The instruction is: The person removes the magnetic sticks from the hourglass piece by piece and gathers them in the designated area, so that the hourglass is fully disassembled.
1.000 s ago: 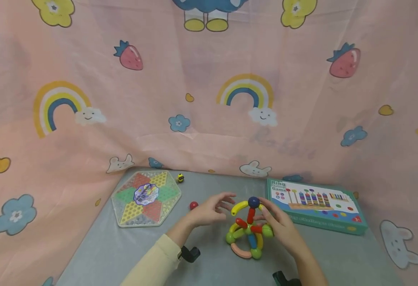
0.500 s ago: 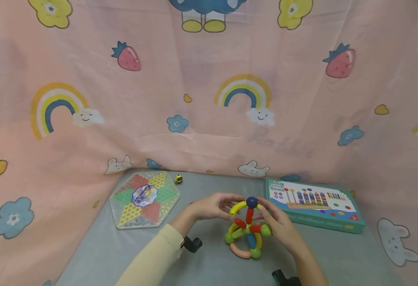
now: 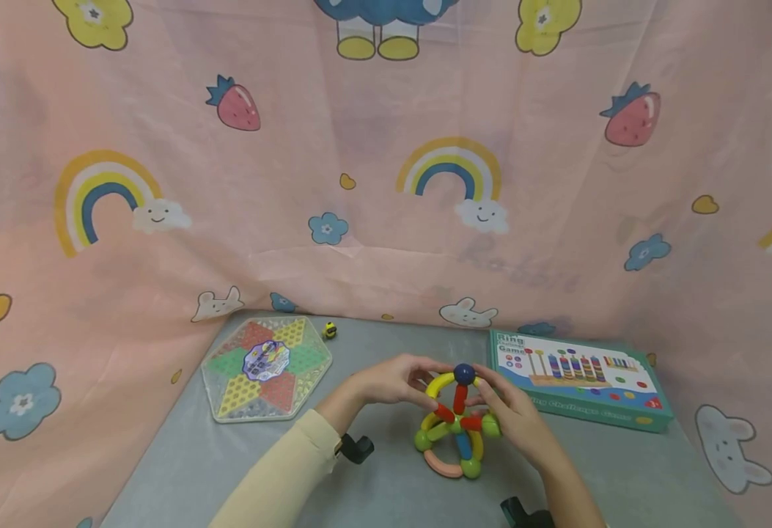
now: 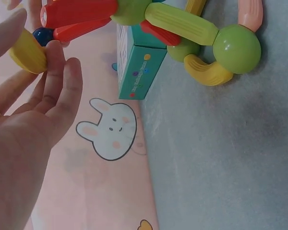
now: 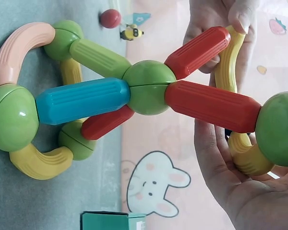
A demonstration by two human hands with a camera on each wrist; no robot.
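A magnetic stick-and-ball model stands on the table, with red, blue, yellow, green and pink rods joined by balls. At its top a dark blue ball sits on an upright red rod. My left hand pinches the left curved yellow rod between thumb and fingers. On the other side my right hand holds the other curved yellow rod, beside a green ball on a red side rod. My right thumb is partly hidden in the right wrist view.
A hexagonal Chinese checkers board lies at the left, with a small bee figure by its corner. A red ball shows in the right wrist view. A green game box lies at the back right, before a pink patterned curtain.
My left hand has moved right to the model and taken hold of the left curved yellow rod, which now tilts closer to the red rod's end. My right hand has kept its place.
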